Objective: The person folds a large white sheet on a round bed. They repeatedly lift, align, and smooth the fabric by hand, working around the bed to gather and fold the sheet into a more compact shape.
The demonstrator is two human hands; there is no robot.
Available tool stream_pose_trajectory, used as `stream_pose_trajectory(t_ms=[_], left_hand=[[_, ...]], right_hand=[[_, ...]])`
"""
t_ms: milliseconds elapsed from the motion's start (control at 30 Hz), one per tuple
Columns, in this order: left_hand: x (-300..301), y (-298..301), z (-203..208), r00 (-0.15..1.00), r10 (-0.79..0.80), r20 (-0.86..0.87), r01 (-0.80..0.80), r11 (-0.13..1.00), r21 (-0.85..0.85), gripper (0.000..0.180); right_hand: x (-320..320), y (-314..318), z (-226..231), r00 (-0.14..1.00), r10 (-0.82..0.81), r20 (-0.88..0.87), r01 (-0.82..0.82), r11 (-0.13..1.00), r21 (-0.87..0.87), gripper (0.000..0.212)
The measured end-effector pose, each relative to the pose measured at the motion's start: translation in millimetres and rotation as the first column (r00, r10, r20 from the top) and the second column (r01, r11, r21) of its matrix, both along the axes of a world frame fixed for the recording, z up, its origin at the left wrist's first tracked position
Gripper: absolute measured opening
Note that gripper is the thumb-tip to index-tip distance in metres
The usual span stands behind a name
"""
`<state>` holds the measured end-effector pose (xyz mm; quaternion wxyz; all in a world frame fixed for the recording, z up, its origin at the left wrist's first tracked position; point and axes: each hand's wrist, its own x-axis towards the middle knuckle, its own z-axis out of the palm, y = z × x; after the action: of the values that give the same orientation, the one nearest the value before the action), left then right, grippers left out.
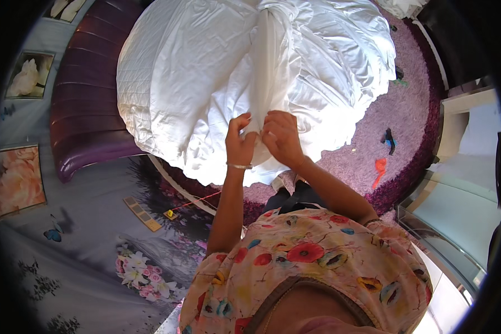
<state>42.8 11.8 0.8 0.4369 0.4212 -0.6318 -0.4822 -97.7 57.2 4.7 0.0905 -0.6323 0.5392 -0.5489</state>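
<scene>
A white duvet (195,72) lies rumpled over a round bed. A bunched ridge of its fabric (270,67) runs from the far side toward me. My left hand (240,139), with a thin bangle at the wrist, pinches the near end of that ridge. My right hand (283,139) grips the same bunched fabric right beside it, the two hands touching. Both arms reach forward from my floral top (317,267).
A dark purple padded headboard (86,94) curves along the bed's left side. The bed stands on a purple shaggy round base (373,117) with small orange (379,167) and dark blue (389,139) objects on it. A flower-patterned wall (94,234) is at left, a glass partition (451,222) at right.
</scene>
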Motion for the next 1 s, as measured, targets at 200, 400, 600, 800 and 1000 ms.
stream_pose_trajectory(t_ms=[200,400,600,800,1000], left_hand=[[-17.4,-29.8,-7.0,0.985,-0.117,-0.130,0.161,0.896,0.414,0.033],[-19.6,-38.6,0.8,0.979,-0.202,-0.039,0.187,0.794,0.578,0.030],[-2.6,-62.2,-26.9,0.883,-0.353,0.311,0.138,0.826,0.546,0.023],[5.9,-40.0,-33.6,0.888,-0.103,0.449,0.025,0.984,0.176,0.023],[-6.3,-32.0,-12.6,0.880,-0.074,0.469,0.005,0.989,0.148,0.030]], right_hand=[[-4.4,2.1,-0.4,0.997,0.039,-0.061,-0.037,0.999,0.030,0.011],[-1.4,-4.0,-8.3,0.993,0.027,-0.113,-0.027,1.000,0.000,0.014],[9.6,-1.3,-14.7,0.986,0.106,-0.129,-0.105,0.994,0.018,0.012],[-18.7,-36.8,-34.4,0.994,-0.087,-0.066,0.095,0.988,0.125,0.009],[-59.1,-96.3,-72.7,0.848,-0.191,-0.494,0.219,0.976,-0.001,0.031]])
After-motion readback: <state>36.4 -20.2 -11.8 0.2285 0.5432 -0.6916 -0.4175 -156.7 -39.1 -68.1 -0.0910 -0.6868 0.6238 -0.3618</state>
